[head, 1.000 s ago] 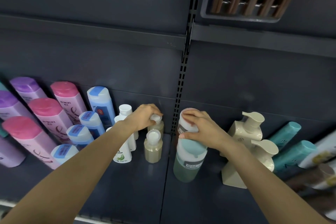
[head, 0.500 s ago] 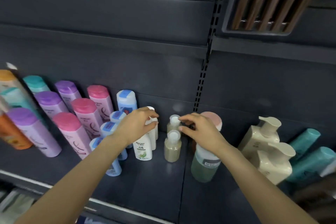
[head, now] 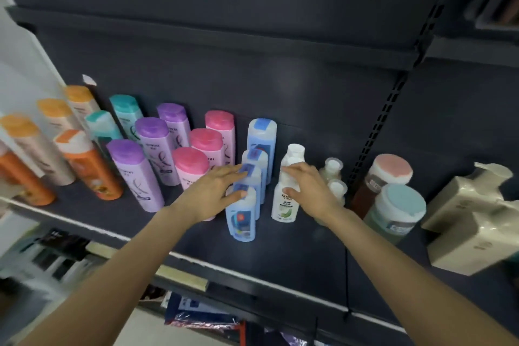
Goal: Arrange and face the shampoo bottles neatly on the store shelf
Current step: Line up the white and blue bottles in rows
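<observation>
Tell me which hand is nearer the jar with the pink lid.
Right. The right hand rests on the white bottles, a short way left of the pink-lidded jar. The left hand touches the blue bottles, farther left.

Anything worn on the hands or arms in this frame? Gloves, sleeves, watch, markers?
Nothing worn that shows. The left hand and right hand are bare: no gloves, rings or tape visible. Both forearms are bare from the wrist down to the frame's lower edge, with no sleeve cuff, watch, band or tracking marker in view. Anything above the elbows is out of frame.
</observation>
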Motion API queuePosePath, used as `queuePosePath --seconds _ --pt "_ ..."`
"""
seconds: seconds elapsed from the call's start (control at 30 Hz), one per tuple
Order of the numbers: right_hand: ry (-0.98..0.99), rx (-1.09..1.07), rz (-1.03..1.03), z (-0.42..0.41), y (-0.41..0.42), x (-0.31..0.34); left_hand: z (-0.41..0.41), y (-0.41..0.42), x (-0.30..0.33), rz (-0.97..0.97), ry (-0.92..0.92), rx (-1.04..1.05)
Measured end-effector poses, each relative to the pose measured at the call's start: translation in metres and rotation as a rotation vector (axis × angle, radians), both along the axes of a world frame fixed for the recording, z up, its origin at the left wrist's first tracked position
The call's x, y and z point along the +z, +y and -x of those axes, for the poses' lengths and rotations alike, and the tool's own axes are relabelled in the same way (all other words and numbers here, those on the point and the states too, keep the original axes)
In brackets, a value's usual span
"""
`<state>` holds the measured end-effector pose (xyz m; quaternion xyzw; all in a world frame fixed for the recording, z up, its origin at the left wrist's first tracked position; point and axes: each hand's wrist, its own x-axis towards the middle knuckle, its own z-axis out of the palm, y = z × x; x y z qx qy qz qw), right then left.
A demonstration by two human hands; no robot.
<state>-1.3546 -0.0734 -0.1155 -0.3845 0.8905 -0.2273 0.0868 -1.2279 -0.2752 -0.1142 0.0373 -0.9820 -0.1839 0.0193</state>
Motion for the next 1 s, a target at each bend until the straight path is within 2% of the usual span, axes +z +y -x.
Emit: queuePosePath --seconds 0.13,0.3,0.5,0.63,0.8,0.93,1.0 --pt "0.068 -0.069 -0.092 -0.005 -0.009 0.002 0.0 -0.002 -0.003 -0.028 -0.002 -0.025" --pt "0.045 -0.103 -0.156 -0.01 -0.014 0.006 -0.001 0.001 -0.006 -0.013 0.017 -0.04" --pt "-0.015 -0.266 -0.024 -0.022 -0.004 0.011 0.003 0.001 0.002 -0.011 -0.02 -0.05" --pt "-0.036 -0.272 0.047 -0.026 0.006 0.026 0.009 0.0 0.007 -0.072 -0.045 -0.025" --pt "-0.022 -0.294 0.276 -0.027 0.022 0.059 0.015 0.006 0.017 -0.109 0.072 -0.036" --pt "-0.239 -0.388 0.599 -0.029 0.03 0.078 0.016 0.019 0.028 -0.266 0.196 -0.05" --pt "-0.345 -0.428 0.723 -0.031 0.034 0.087 0.017 0.021 0.031 -0.364 0.194 -0.046"
